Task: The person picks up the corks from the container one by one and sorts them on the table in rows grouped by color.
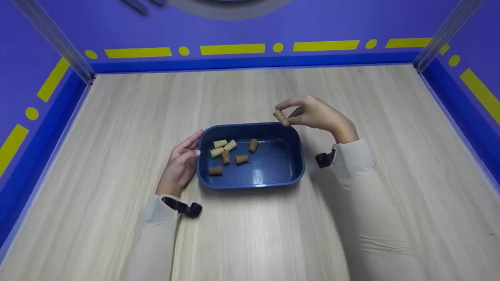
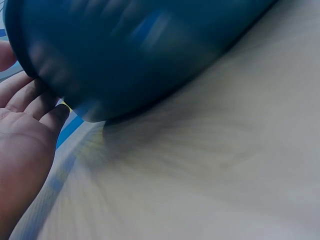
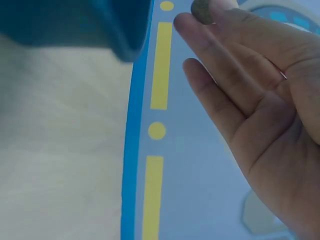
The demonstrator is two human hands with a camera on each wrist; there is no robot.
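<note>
My right hand [image 1: 318,113] pinches a cork [image 1: 280,116] between thumb and fingers, above the far right corner of a dark blue plastic tub [image 1: 250,187]. In the right wrist view, the cork's round end [image 3: 202,11] shows at the fingertips, while the other fingers extend loosely. At the tub's left side rests my left hand [image 1: 181,164], its thumb tip right at the rim and its fairly straight fingers [image 2: 25,95] along the outer wall. Inside the tub lie several corks, some pale [image 1: 220,143] and some brown [image 1: 241,159], mostly in the left half.
The tub stands on a light wood-grain tabletop [image 1: 250,234]. Blue-purple panels [image 1: 234,35] with yellow dashes and dots border the table at the back and both sides. Each wrist wears a black strap with a small camera [image 1: 194,210].
</note>
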